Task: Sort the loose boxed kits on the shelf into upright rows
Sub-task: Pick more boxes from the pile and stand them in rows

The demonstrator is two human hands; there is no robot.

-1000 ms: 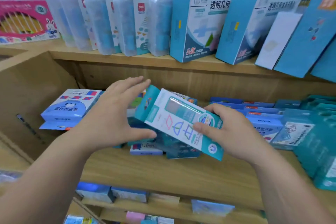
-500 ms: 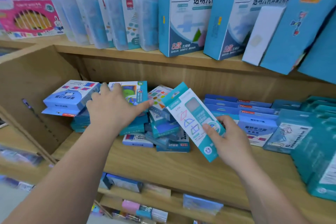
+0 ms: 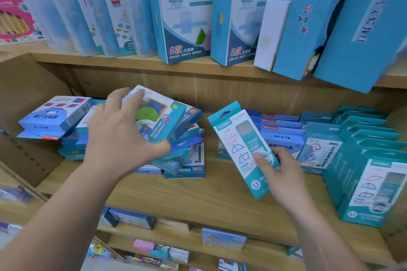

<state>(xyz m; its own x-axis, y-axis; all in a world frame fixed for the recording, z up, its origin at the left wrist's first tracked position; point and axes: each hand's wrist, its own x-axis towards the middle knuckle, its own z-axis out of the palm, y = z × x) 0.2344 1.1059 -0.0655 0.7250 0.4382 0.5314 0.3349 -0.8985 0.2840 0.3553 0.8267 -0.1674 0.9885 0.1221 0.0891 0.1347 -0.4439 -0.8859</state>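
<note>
While the left hand (image 3: 120, 138) clasps a blue kit with a green disc (image 3: 158, 114) at the top of the loose pile (image 3: 185, 160), the right hand (image 3: 284, 174) holds a teal-and-white kit (image 3: 240, 147) just right of that pile.

From the head camera, the left hand's fingers curl over the blue kit's far edge and its thumb hooks under the near edge. That box sits tilted, and I cannot tell whether it rests on the pile or is just clear of it. The right hand pinches the teal-and-white kit near its lower end, thumb on the printed front and the other fingers hidden behind. The kit leans with its top towards the pile.

The pile itself lies flat and askew on the wooden shelf (image 3: 198, 196). A pale blue box (image 3: 55, 114) lies on a short stack against the pile's left side. Right of the pile, past the held kit, blue kits (image 3: 282, 136) stand in a row, and further right stand teal kits (image 3: 363, 182). Above the pile, clear plastic cases (image 3: 88, 22) and large blue boxes (image 3: 182, 22) stand on edge. Below the pile are more small boxes, too blurred to tell apart.
</note>
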